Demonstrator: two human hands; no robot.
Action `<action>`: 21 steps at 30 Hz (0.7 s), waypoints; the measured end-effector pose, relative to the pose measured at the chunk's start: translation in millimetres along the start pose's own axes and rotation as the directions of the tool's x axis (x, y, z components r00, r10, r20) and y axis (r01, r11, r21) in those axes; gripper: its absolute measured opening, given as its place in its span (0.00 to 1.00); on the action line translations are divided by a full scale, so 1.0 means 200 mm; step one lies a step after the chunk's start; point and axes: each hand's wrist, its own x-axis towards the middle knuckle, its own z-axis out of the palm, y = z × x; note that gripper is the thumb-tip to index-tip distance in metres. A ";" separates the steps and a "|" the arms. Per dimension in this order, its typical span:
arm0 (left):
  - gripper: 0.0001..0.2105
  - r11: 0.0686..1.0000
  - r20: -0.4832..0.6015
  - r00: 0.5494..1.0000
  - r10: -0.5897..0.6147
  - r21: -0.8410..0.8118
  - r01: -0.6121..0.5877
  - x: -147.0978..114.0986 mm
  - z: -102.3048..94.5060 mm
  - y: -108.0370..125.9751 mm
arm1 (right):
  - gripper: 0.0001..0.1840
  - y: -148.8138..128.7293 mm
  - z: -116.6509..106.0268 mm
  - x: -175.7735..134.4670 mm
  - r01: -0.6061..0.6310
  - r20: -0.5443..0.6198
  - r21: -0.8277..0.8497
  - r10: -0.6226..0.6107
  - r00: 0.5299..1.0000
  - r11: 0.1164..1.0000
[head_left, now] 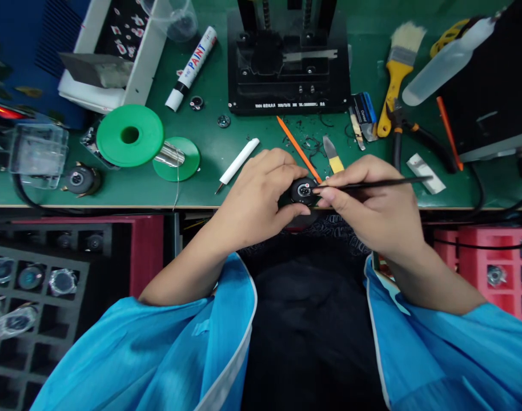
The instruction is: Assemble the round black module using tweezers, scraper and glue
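Left grip: fingers and thumb closed round the sides of a round black part, gap only as wide as the part.
Right grip: pinched on a slim dark tool, thumb against fingers. I read it as a firm hold.
Round black part: between the two hands at the near edge of the table, ringed face up toward my camera. Can't tell whether its underside touches the tabletop.
Slim dark tool: lies nearly level, long end out to the right. Working end is at the part's right side; contact too small for me to confirm.
Just beyond the hands: orange stick slanting in toward the part, yellow-handled blade to its right, black scraps scattered around both.
Left of the left hand: white-handled tool, tip toward me. Farther left, green spool with silvery wire, then a second round black part near a clear box.
Back of table: black fixture; paint marker and small round piece to its left.
Right side: brush, squeeze bottle, side cutters, white block.
Below table level: black foam tray with wrapped round parts on my left, pink tray on my right.
Sleeves: blue, both forearms bare ahead of them.
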 end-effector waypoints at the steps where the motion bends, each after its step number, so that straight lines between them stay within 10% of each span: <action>1: 0.19 1.000 -0.001 1.000 0.000 -0.001 0.000 0.00 0.00 0.00 | 0.05 0.02 0.01 -0.03 0.062 -0.022 -0.028 -0.063 0.998 0.998; 7: 0.18 1.000 0.008 1.000 -0.012 0.000 0.012 0.00 0.00 0.00 | 0.12 0.12 0.05 -0.12 0.251 -0.046 -0.040 -0.252 0.967 0.967; 21: 0.21 1.000 -0.009 1.000 0.004 -0.021 -0.005 -0.01 0.00 -0.01 | 0.09 0.10 0.04 -0.11 0.098 -0.112 0.043 -0.092 0.989 0.994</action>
